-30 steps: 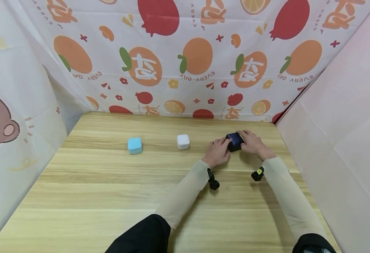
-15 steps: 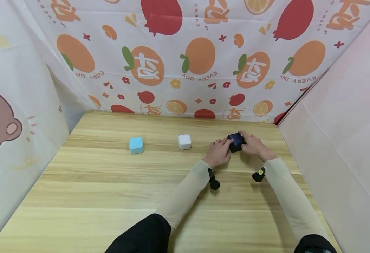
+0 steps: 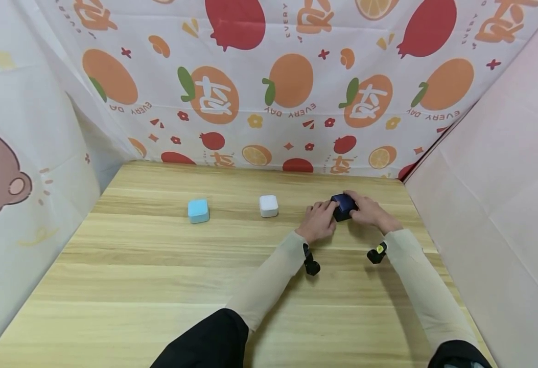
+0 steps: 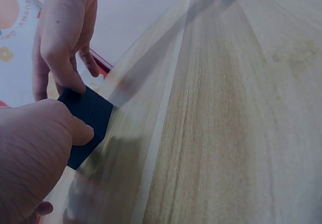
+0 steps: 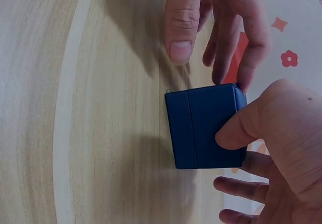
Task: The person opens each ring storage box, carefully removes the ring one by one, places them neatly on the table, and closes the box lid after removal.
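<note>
- Though we spot almost no change since half a second ago, the left hand (image 3: pixel 317 223) touches the dark blue box (image 3: pixel 345 204) with a fingertip from its left, thumb apart.
- Right of the box, we see the right hand (image 3: pixel 368 210) clamped on it, thumb against one side.
- We find the box on the table (image 3: pixel 158 276), before fruit-print cloth (image 3: pixel 250 102).

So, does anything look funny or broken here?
Yes! The words on the back cloth look upside down, so maybe it hangs the wrong way up. Nothing looks broken or spilled: the dark box, blue block and white block seem fine.
</note>
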`<state>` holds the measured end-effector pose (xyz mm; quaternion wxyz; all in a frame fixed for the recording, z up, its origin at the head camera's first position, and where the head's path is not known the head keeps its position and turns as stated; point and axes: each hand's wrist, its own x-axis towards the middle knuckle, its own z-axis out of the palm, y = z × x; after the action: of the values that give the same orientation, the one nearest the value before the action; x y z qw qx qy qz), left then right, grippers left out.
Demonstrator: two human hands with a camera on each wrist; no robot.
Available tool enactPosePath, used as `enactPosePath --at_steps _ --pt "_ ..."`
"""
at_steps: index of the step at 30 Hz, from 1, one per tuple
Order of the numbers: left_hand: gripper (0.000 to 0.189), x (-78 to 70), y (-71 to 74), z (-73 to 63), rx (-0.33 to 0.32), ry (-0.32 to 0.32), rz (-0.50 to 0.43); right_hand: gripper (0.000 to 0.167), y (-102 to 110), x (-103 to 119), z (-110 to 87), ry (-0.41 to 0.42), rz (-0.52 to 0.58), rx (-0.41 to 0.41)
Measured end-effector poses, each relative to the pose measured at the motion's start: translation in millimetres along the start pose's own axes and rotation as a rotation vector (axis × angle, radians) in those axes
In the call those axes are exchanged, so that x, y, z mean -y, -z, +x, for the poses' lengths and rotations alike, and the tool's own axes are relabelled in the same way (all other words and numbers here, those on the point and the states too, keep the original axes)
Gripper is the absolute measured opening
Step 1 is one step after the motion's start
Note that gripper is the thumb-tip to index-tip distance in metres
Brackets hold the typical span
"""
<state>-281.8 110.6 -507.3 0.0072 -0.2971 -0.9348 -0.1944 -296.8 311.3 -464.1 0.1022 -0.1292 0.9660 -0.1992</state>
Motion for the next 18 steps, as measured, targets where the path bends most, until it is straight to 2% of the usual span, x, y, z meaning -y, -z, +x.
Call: enactPosePath --at_steps 8,18 --pt "0.051 -0.2 2.9 -0.2 -0.003 0.000 -0.019 0.070 0.1 -0.8 -0.1 0.027 0.032 0.001" --pt "0.053 -1.8 2.8 -0.6 0.013 0.016 -0.040 0.070 1.6 -0.3 -1.9 0.008 0.084 0.020"
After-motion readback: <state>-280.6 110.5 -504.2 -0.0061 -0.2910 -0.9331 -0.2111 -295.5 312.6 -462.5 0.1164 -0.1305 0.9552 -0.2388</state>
